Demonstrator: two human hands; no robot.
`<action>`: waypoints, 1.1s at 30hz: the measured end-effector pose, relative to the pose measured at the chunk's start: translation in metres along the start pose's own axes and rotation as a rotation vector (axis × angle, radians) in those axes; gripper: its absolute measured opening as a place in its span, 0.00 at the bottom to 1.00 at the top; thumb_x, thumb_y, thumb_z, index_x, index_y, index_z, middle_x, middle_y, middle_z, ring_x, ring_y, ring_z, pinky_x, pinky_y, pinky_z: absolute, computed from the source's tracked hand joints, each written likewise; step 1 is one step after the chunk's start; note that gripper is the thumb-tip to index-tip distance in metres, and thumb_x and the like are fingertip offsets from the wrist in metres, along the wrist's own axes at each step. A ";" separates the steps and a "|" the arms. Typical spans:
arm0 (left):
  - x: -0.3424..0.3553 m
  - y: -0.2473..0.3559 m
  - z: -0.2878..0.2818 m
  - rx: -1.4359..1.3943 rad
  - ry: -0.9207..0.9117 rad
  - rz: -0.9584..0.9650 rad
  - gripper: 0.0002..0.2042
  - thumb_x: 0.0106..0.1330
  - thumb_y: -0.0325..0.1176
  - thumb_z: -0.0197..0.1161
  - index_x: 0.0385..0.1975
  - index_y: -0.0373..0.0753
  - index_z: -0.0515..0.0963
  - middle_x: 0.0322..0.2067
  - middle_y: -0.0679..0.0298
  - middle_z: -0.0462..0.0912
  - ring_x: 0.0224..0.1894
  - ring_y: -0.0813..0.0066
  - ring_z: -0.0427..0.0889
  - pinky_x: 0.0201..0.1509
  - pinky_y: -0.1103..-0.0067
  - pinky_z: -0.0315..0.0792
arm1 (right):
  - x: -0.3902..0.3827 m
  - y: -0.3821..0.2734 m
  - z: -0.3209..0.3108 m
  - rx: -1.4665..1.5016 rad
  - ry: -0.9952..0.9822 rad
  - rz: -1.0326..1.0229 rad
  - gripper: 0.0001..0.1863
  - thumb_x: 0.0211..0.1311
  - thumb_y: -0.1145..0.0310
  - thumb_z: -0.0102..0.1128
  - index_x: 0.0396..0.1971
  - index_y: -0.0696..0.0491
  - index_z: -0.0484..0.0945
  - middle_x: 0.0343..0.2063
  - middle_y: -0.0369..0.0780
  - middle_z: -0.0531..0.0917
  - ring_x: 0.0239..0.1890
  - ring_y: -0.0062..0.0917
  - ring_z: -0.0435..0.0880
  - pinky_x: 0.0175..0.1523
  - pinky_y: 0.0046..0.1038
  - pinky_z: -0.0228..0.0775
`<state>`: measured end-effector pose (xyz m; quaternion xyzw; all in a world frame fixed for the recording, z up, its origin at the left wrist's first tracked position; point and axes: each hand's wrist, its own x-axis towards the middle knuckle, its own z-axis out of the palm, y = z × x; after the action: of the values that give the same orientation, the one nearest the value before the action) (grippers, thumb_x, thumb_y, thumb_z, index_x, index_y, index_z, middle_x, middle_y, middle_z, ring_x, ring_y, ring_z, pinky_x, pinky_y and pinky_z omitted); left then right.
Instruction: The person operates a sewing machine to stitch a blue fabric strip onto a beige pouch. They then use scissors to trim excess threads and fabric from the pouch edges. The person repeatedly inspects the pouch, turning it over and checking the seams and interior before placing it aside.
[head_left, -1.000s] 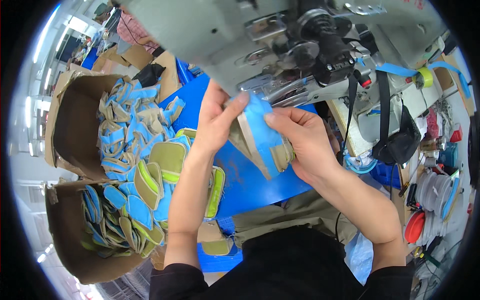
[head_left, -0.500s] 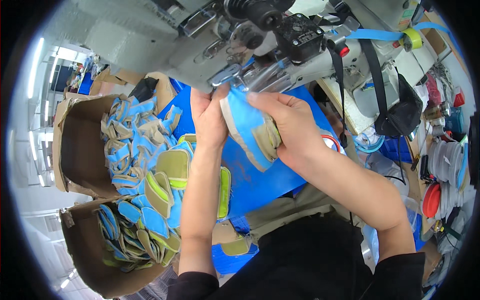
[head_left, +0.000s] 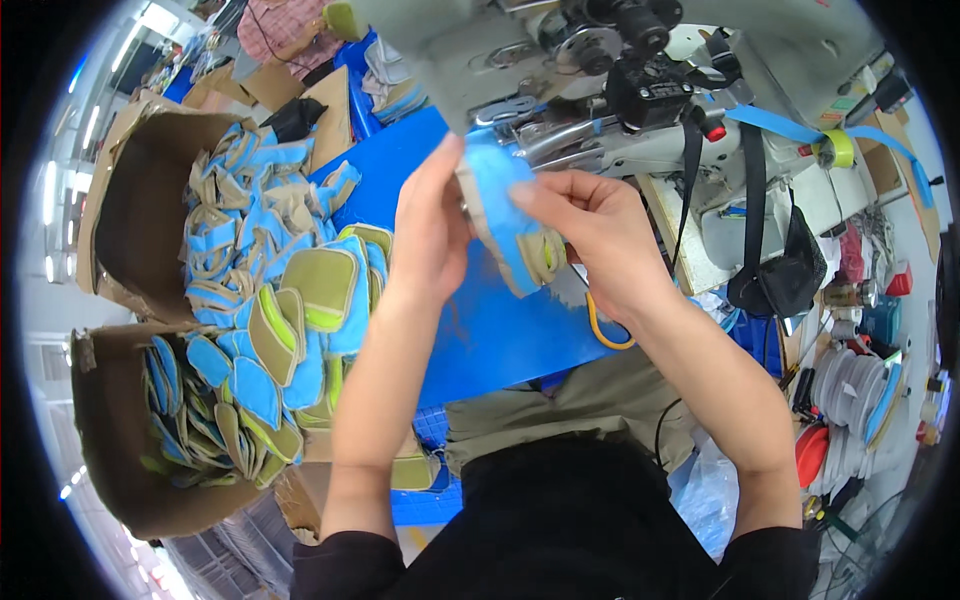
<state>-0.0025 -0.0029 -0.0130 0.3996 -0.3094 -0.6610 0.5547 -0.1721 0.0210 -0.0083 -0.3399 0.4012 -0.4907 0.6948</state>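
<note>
A blue and beige fabric piece with an olive end (head_left: 500, 235) hangs just under the sewing machine's metal guide and presser area (head_left: 550, 145). My left hand (head_left: 430, 220) grips its left edge, with the fingertips partly hidden at the top. My right hand (head_left: 595, 225) pinches the piece from the right, thumb pressed on the blue face. Orange-handled scissors (head_left: 600, 330) lie just below my right hand on the blue table surface (head_left: 480, 330).
Two cardboard boxes (head_left: 115, 410) at left stand by heaps of blue, beige and green fabric pieces (head_left: 320, 280). A black mesh pouch (head_left: 790, 270) hangs from the machine. Spools (head_left: 840, 390) line the right side. A person in a checked pink top (head_left: 280, 30) is at upper left.
My hands and the fabric piece have shifted slightly within the view as the camera moved. Orange scissor handles now show below my right hand.
</note>
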 end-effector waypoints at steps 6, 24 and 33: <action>0.014 0.001 0.009 0.025 0.000 0.012 0.06 0.70 0.33 0.61 0.38 0.37 0.80 0.33 0.62 0.86 0.33 0.75 0.85 0.39 0.76 0.79 | 0.006 0.017 0.002 0.170 0.054 0.036 0.12 0.62 0.68 0.73 0.36 0.62 0.84 0.31 0.38 0.87 0.29 0.16 0.82 0.36 0.20 0.73; -0.002 -0.003 0.015 0.101 -0.013 0.105 0.12 0.69 0.31 0.65 0.49 0.38 0.75 0.38 0.65 0.84 0.38 0.77 0.84 0.43 0.78 0.79 | -0.004 0.015 -0.003 0.167 -0.004 0.013 0.14 0.63 0.69 0.71 0.43 0.62 0.83 0.32 0.37 0.87 0.31 0.15 0.83 0.37 0.19 0.73; -0.012 -0.010 0.015 0.156 -0.024 0.105 0.17 0.64 0.22 0.68 0.53 0.34 0.75 0.44 0.63 0.84 0.44 0.77 0.84 0.48 0.77 0.78 | -0.009 0.021 -0.007 0.175 -0.040 -0.045 0.13 0.64 0.69 0.71 0.44 0.61 0.83 0.33 0.37 0.87 0.30 0.14 0.82 0.36 0.19 0.71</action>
<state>-0.0195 0.0104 -0.0119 0.4168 -0.3872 -0.6098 0.5518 -0.1716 0.0349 -0.0281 -0.2965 0.3352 -0.5326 0.7184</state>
